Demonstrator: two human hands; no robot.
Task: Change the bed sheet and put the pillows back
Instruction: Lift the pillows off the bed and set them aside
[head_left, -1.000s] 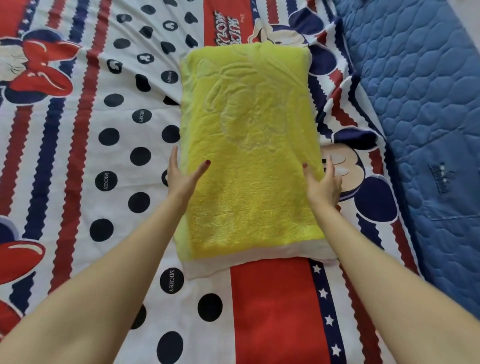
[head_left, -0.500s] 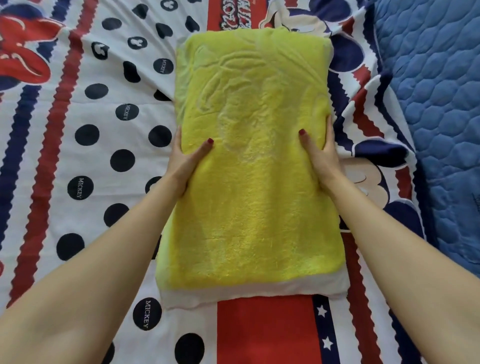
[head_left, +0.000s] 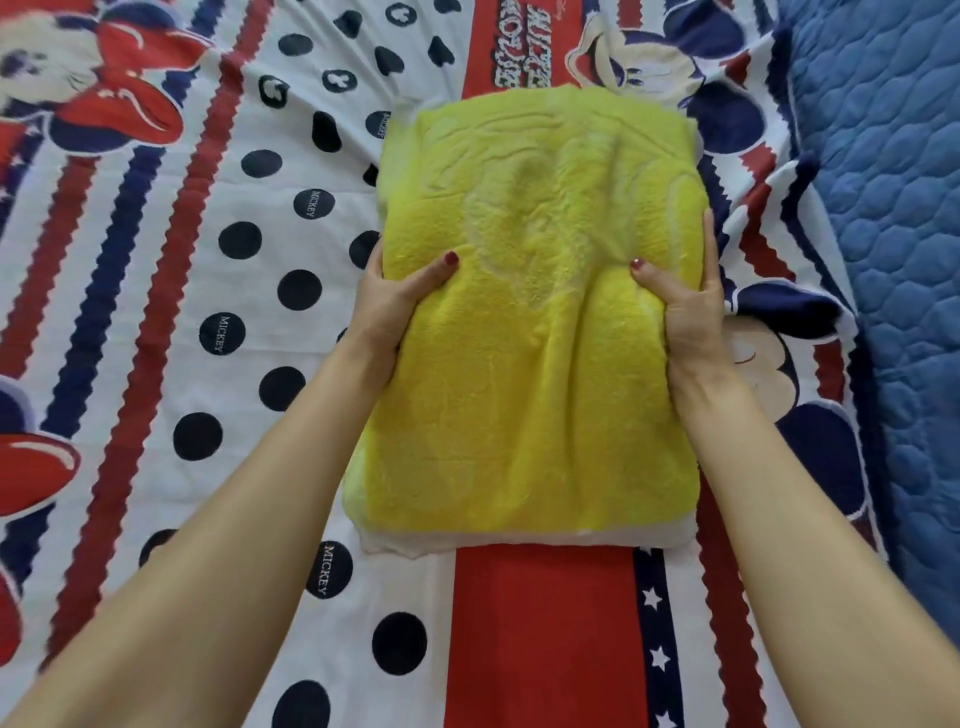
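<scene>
Both of our hands are gripping one yellow fleecy rectangular pillow (head_left: 530, 332), which is lying lengthwise along the middle of the cartoon-printed bed sheet (head_left: 156, 291), over its broad red centre stripe. We are clamping the pillow's left long edge with our left hand (head_left: 387, 301): the thumb, with a red-painted nail, is pressing down on the top face while the other fingers are curling under the edge, mostly hidden from us. Our right hand (head_left: 688, 306) is doing the same on the right long edge, thumb lying on top, one finger stretching up along the side, the rest tucked beneath. The fleece is bunching into folds between our two thumbs. A pale white edge (head_left: 498, 540) of the pillow is peeking out below the yellow cover at the near end; whether that end is touching the sheet or is raised, we cannot tell. The sheet, with its white ground, dark dots, and red and navy stripes, is wrinkling around the pillow's far end. Along the right edge of the bed, a blue quilted cover (head_left: 893, 218) is lying bare beside the sheet's rumpled border.
</scene>
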